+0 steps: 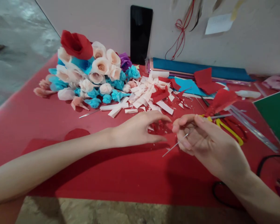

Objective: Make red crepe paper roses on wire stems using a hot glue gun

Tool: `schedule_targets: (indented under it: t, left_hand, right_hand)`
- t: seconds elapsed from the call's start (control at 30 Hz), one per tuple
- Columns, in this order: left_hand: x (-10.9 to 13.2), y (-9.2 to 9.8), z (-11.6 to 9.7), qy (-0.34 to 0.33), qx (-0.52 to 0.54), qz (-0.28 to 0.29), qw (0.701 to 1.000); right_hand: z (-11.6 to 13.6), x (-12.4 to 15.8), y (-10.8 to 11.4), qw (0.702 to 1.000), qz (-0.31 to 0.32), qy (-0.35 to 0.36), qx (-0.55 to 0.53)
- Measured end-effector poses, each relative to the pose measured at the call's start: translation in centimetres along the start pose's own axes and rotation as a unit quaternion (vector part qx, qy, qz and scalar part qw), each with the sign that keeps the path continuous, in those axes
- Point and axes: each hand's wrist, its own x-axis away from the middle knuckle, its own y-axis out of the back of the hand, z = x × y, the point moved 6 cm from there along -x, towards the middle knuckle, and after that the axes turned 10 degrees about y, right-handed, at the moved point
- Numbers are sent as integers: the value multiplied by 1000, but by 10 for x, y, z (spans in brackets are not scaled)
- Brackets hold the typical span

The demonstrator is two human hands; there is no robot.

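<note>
My left hand (144,129) reaches in from the left above the red tabletop. Its thumb and fingers are spread, and nothing is between them. Opposite it, my right hand (207,140) has curled fingers around a thin straight rod (174,148), whose free end points down and left. The rod's other end is hidden in the palm. Just behind the right hand is a twisted piece of red crepe paper (224,101); whether it touches the hand I cannot tell. White and red paper scraps (142,93) lie heaped beyond both hands.
Paper flowers (100,67) in white, blue and red pile up at back left. A black phone (141,34) leans on the wall. Yellow-handled tools (231,132) and clear strips (254,129) lie right, near a green board (275,115). Another thin metal rod (90,114) lies left.
</note>
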Motion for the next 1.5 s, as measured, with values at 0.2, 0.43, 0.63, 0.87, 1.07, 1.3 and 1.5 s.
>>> schedule_targets:
  t: [0.2, 0.43, 0.63, 0.87, 1.07, 1.3, 1.5]
  left_hand:
    - [5, -2, -9, 91, 178, 21, 980]
    - [7, -15, 0, 185, 271, 64, 942]
    - [5, -19, 1, 147, 282, 94, 944]
    - [4, -16, -1, 107, 188, 69, 974]
    - [2, -20, 3, 52, 18, 64, 996]
    - [-2, -3, 14, 47, -156, -48, 985]
    - [-2, 6, 3, -29, -111, -80, 990]
  right_hand:
    - [-2, 1, -2, 999, 24, 8, 28]
    - [-3, 3, 0, 996, 33, 22, 83]
    - [-1, 5, 0, 993, 31, 23, 114]
    - [13, 3, 3, 998, -17, 45, 30]
    - [12, 4, 7, 994, -21, 12, -105]
    - [11, 2, 9, 993, -17, 9, -118]
    - [9, 3, 3, 995, 25, -3, -99]
